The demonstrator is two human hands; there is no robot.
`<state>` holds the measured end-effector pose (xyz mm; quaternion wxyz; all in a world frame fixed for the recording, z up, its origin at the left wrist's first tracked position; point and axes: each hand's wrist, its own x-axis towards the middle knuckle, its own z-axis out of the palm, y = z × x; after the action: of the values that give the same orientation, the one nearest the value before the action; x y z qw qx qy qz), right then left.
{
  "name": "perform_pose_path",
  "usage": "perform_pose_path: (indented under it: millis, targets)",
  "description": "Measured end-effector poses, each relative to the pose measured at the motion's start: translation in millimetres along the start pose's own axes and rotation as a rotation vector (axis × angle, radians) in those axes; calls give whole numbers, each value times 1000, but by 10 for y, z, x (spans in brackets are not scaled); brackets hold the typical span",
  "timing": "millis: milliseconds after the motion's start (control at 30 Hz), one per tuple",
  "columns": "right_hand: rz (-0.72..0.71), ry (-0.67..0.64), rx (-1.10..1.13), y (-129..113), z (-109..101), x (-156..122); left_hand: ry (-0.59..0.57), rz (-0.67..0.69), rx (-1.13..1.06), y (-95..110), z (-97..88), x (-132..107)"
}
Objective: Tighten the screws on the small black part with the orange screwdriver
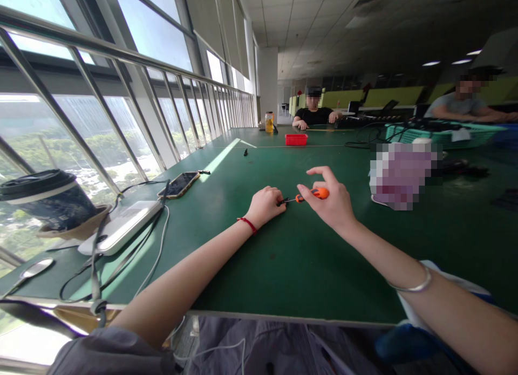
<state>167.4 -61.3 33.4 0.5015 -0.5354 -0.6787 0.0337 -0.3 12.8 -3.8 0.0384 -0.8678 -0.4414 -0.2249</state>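
Observation:
Over the middle of the green table, my left hand [265, 206] is closed around a small black part [282, 202], most of it hidden by the fingers. My right hand [334, 202] is at the orange-and-black handle of a screwdriver [322, 192]. The thumb lies against the handle, while the index finger is raised and bent away from it. The thin metal shaft points left, and its tip meets the black part at my left fingertips. Whether the tip sits in a screw is too small to tell.
To the left are a phone [183, 184], a white box [121, 226] with cables, and a lidded cup [50, 199]. Ahead stand a red tray [296, 140] and a jar [269, 122]. A blurred pinkish object [400, 175] and a green basket [465, 137] lie right. Two people sit beyond.

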Motion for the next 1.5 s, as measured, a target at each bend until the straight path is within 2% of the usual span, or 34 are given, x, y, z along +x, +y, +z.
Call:
perform_pose_path:
  millis: [100, 333, 533, 800, 967, 1067, 1267, 1400, 1500]
  targets:
    - [38, -28, 10, -32, -14, -1, -2, 0, -1, 1, -1, 1]
    - [-66, 67, 52, 13, 15, -1, 1, 7, 4, -9, 14, 9]
    - [50, 9, 0, -6, 5, 5, -2, 17, 3, -8, 5, 4]
    - [-47, 58, 45, -11, 14, -3, -13, 9, -1, 2, -10, 6]
    - [73, -13, -6, -27, 4, -4, -5, 15, 10, -3, -3, 6]
    - [36, -41, 30, -43, 1, -12, -1, 26, 17, -8, 7, 8]
    - [-77, 52, 46, 13, 34, -12, 3, 30, 15, -11, 11, 8]
    - [22, 20, -9, 6, 16, -4, -2, 34, 17, -10, 3, 6]
    - [28, -13, 22, -21, -1, -6, -3, 35, 18, -10, 1, 5]
